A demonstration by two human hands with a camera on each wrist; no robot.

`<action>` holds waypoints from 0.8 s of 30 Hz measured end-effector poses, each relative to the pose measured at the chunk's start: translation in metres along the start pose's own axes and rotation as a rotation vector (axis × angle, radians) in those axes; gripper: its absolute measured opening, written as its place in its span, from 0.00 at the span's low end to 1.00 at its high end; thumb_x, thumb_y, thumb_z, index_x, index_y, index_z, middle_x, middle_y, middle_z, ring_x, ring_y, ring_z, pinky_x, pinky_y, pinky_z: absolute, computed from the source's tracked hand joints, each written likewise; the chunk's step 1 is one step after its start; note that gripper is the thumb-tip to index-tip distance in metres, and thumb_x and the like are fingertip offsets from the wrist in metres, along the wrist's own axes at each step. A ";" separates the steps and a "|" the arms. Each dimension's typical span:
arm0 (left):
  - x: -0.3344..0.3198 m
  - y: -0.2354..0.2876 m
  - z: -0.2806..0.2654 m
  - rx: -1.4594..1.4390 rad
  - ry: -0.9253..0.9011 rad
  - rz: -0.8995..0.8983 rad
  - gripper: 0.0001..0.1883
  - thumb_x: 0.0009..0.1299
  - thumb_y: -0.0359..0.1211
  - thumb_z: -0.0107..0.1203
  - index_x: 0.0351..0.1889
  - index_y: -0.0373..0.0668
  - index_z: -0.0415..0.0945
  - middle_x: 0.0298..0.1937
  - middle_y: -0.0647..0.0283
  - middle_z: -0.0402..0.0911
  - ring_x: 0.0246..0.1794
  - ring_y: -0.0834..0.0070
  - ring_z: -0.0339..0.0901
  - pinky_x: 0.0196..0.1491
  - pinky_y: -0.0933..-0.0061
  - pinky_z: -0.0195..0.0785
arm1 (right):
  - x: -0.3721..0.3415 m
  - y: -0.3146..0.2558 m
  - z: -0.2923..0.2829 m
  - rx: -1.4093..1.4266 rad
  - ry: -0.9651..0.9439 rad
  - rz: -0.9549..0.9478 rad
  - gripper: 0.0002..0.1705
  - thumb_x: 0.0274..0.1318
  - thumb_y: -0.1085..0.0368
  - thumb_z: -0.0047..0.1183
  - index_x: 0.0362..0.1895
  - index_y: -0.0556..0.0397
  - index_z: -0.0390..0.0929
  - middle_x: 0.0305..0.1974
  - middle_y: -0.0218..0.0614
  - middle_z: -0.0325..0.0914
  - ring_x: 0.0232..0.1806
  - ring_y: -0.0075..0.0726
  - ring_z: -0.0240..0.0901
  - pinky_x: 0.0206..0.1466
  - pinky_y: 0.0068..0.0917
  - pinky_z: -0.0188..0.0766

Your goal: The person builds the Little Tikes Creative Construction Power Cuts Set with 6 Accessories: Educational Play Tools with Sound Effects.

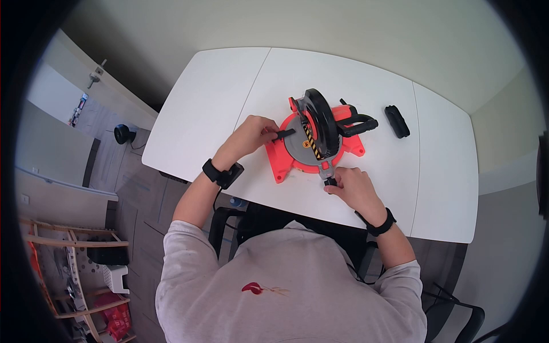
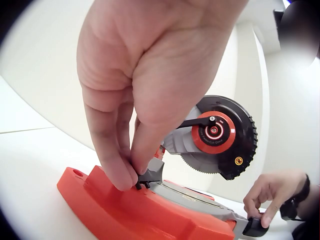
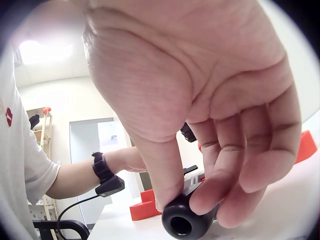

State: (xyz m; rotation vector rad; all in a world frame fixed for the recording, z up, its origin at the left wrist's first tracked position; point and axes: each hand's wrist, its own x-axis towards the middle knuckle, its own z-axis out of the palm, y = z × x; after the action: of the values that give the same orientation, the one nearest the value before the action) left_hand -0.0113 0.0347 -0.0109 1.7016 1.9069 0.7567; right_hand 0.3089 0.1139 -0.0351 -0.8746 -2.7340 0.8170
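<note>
1. Location: the red, grey and black mitre saw [image 1: 326, 123] sits on the white desk [image 1: 440, 183], in its middle panel, closer to the near edge than to either side edge.
2. Left hand [image 1: 260, 132]: thumb and fingertips closed in a pinch on a small black strip [image 1: 286, 133] at the left side of the grey turntable [image 1: 294, 148].
3. Right hand [image 1: 355, 186]: thumb and forefinger pinch the black knob [image 3: 187, 220] at the saw's front, towards the near edge. The other fingers are bent. The knob's end shows a round hollow.
4. Adjacent item: a black ribbed object [image 1: 396, 121] lies to the right of the saw, apart from it.
5. Handling, as judged: the body looks like rigid moulded plastic, bulky but probably of modest weight. The knob appears hard, smooth and slightly slippery; grip it from both sides. The strip looks thin and stiff, and its small fittings could snap under sideways force; pinch it close to its base.
6. Holding points, as judged: the red base [image 1: 278, 163] suits steadying, and the looped black handle [image 1: 361, 123] suits the upper arm. Fingers are best kept off the toothed blade [image 2: 197, 166].
</note>
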 end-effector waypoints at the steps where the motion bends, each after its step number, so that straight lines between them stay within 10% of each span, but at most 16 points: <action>1: 0.000 0.002 0.000 -0.003 -0.003 0.002 0.07 0.68 0.21 0.63 0.43 0.31 0.86 0.35 0.51 0.89 0.35 0.63 0.87 0.43 0.67 0.79 | 0.000 0.000 0.000 0.002 -0.001 0.002 0.21 0.48 0.56 0.77 0.27 0.56 0.77 0.23 0.40 0.80 0.25 0.49 0.80 0.31 0.41 0.72; 24: 0.008 -0.004 0.005 0.020 -0.100 0.058 0.07 0.66 0.24 0.66 0.42 0.34 0.88 0.37 0.52 0.86 0.38 0.60 0.84 0.43 0.64 0.76 | 0.000 -0.007 -0.009 -0.023 -0.097 0.052 0.20 0.51 0.57 0.74 0.36 0.58 0.80 0.31 0.47 0.85 0.37 0.59 0.84 0.40 0.50 0.78</action>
State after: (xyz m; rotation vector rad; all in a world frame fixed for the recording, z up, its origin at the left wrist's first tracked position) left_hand -0.0124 0.0427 -0.0171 1.7791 1.8105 0.6636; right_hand 0.3082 0.1127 -0.0240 -0.9388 -2.8202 0.8606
